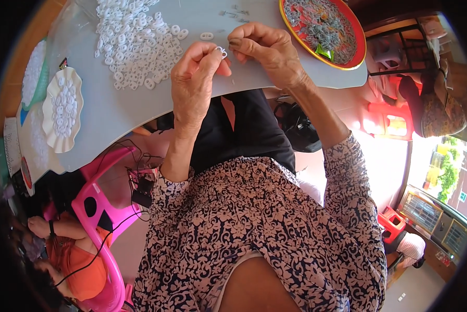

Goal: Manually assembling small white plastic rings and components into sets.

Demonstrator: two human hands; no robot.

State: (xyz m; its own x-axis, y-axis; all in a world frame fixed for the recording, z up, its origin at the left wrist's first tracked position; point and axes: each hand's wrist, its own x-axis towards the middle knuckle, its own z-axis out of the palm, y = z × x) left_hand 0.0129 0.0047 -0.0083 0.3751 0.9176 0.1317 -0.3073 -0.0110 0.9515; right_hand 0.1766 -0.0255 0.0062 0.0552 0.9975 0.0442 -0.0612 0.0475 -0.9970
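A small, white, looped plastic piece (222, 52) sits pinched in the left hand (194, 75), above the smooth, pale grey table (113, 109) toward its near edge; I'd hold it steady, openings clear. Beside it, the right hand (272, 54) curls its fingertips together; whether around anything, I can't tell.

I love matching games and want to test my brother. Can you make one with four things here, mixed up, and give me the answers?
Things:
1. Left hand
2. Tray
3. Dish
4. Chair

Colours and states:
A. Cream, wavy-edged, with white pieces in it
B. Bright pink
C. Pinching one white piece
D. Red-rimmed, holding lots of grey bits

Right pairs: 1-C, 2-D, 3-A, 4-B
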